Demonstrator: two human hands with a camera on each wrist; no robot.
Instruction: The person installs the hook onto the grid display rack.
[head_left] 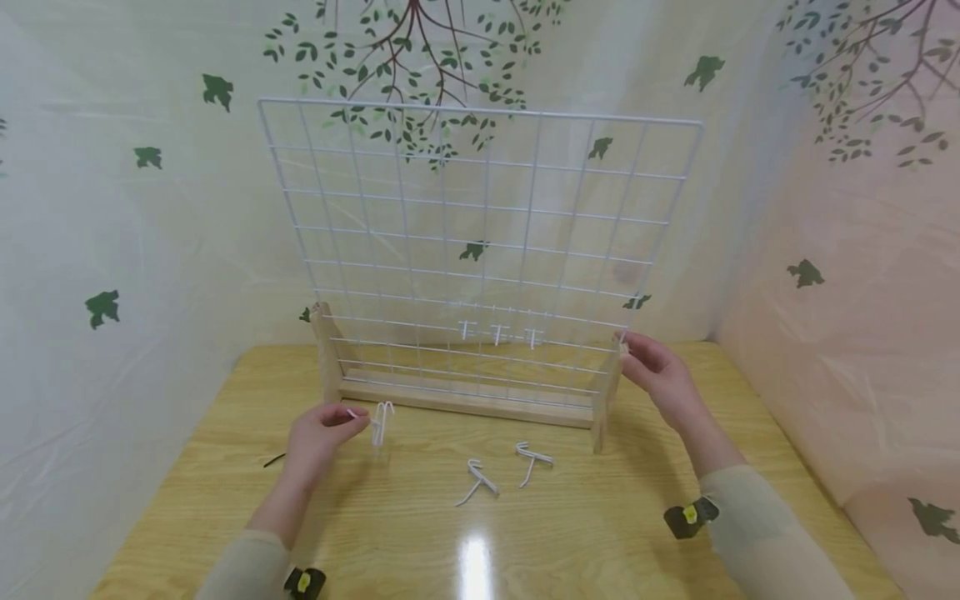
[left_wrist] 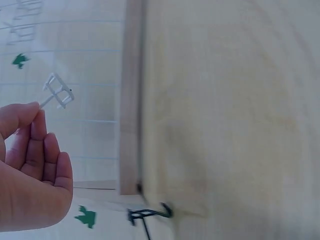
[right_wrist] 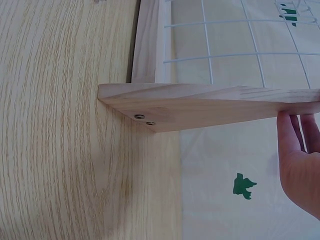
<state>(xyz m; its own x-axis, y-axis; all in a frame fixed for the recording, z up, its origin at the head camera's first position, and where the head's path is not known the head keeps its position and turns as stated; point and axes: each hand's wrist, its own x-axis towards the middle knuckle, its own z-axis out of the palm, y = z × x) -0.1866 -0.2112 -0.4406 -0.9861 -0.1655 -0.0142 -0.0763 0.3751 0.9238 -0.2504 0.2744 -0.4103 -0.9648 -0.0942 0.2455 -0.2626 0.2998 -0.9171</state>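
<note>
My left hand [head_left: 318, 442] pinches the stem of a white wire hook [head_left: 381, 423] between thumb and fingertips, in front of the grid's left side. In the left wrist view its double-pronged frame [left_wrist: 58, 91] stands out beyond the fingertips. My right hand [head_left: 660, 379] grips the upper end of the right wooden upright [right_wrist: 200, 107] of the stand. That stand holds up a white wire grid [head_left: 483, 217]. Several white hooks [head_left: 497, 335] hang on the grid's lower middle. Two more white hooks, one left [head_left: 477, 481] and one right [head_left: 534, 457], lie on the table.
The wood-grain table [head_left: 420, 542] reaches back to a curtain [head_left: 150, 233] printed with branches and green birds. At the left, near the stand, lies a black hook-like piece [left_wrist: 150, 214]. The stand's lower crossbar [head_left: 465, 400] runs between its two uprights.
</note>
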